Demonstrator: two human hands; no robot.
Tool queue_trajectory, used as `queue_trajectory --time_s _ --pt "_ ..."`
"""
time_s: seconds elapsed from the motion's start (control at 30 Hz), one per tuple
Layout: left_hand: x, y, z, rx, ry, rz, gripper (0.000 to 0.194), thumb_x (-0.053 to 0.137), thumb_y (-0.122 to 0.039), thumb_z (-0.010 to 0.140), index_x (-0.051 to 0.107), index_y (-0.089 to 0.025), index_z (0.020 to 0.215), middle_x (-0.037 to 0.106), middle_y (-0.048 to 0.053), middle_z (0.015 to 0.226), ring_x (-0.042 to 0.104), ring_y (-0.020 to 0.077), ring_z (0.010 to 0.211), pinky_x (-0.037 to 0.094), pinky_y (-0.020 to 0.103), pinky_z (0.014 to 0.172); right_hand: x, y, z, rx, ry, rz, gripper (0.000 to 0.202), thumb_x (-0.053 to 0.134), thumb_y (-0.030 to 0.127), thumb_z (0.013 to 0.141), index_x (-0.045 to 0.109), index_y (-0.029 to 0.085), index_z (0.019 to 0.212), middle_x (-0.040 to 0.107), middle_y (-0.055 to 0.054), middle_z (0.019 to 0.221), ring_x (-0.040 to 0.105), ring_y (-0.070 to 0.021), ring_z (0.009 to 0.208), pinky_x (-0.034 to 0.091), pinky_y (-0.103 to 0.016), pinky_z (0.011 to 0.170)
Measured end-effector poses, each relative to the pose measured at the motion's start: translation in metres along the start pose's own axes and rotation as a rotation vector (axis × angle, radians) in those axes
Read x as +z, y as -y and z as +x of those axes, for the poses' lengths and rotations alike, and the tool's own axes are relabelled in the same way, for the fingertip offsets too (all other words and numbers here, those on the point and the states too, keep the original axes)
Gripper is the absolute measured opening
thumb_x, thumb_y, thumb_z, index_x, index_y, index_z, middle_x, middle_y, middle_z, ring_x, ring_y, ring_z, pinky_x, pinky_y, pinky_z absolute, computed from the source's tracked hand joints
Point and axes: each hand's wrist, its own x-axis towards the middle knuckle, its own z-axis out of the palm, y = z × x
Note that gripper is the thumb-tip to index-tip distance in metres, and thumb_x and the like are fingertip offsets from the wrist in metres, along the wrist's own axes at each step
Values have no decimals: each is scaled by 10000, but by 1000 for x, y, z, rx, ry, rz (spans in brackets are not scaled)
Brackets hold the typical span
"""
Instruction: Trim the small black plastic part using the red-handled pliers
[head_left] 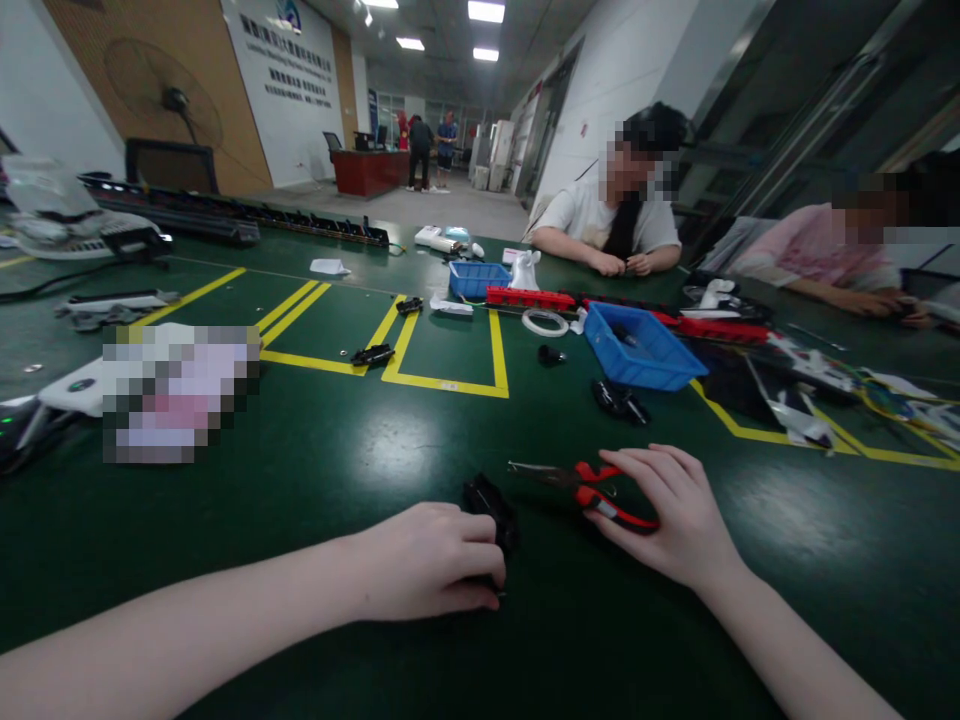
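Observation:
My left hand (450, 560) is closed around the near end of a black plastic part (491, 500) at the front middle of the green table (285, 520). The fingers cover some of that part, so its full shape is hidden. To its right, my right hand (667, 510) grips long-nose pliers (559, 475) by their red and black handles. The pliers' jaws point left, toward the black part, and do not touch it. A small light speck shows at the jaw tip, too small to make out.
Blue bins (645, 350) stand beyond my right hand, with dark pieces (619, 400) in front. Small black parts (373, 355) lie near yellow tape lines (450, 385). A pixelated object (187, 395) lies at left. Across the table sits a person in white (607, 220); another wears pink (817, 250).

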Motion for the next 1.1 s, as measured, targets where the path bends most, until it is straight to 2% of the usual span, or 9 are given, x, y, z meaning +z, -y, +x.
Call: queue_trajectory --time_s 0.1,0.27,0.4,0.53,0.7,0.77,0.97,1.1 --pt "-1 -5 0 -45 23 -20 66 604 -233 923 600 -215 987 620 4 1007 625 142 842 441 254 690 0 -2 0 -1 6 -9 558 686 399 776 507 194 1264 660 -111 1082 609 -284 984 417 -479 917" --pt "3 -10 2 -8 7 37 223 642 -300 900 577 -221 1098 625 17 1021 620 167 854 435 283 691 0 1 1 -39 14 -8 552 685 389 774 504 190 1256 662 -108 1074 620 -276 976 415 -483 927" --pt "7 -9 4 53 3 80 107 585 -264 934 606 -221 1030 615 8 978 611 145 832 427 279 688 -3 0 1 -35 10 -45 529 678 388 783 514 180 1241 666 -113 1065 627 -271 970 411 -480 932" --pt "6 -11 3 86 16 128 112 574 -225 930 603 -217 1038 612 8 972 604 143 829 418 275 683 -7 -3 -1 -7 32 -84 505 667 416 788 538 169 1208 674 -113 1070 633 -271 965 403 -481 942" --pt "7 -12 3 83 -5 118 150 593 -335 927 606 -229 1033 604 6 961 605 137 813 412 267 670 -10 2 -1 41 74 -106 451 642 454 802 571 175 1150 691 -98 1057 640 -260 943 401 -464 942" --pt "6 -14 5 88 1 125 127 608 -325 921 609 -225 1000 608 -1 959 608 135 824 417 268 684 -11 6 0 74 83 -104 447 638 468 806 577 176 1138 695 -95 1047 639 -259 939 399 -459 937" --pt "6 -27 9 101 45 325 127 599 -283 932 592 -160 961 617 12 918 580 133 689 399 277 582 -12 14 4 152 129 -112 422 620 490 819 594 191 1117 701 -75 1023 643 -256 925 374 -473 942" --pt "3 -23 8 159 -18 393 107 556 -248 953 576 -146 981 628 38 946 592 145 752 416 277 646 -13 10 2 169 115 -127 444 620 507 817 586 197 1132 700 -73 1026 642 -261 934 372 -481 940"
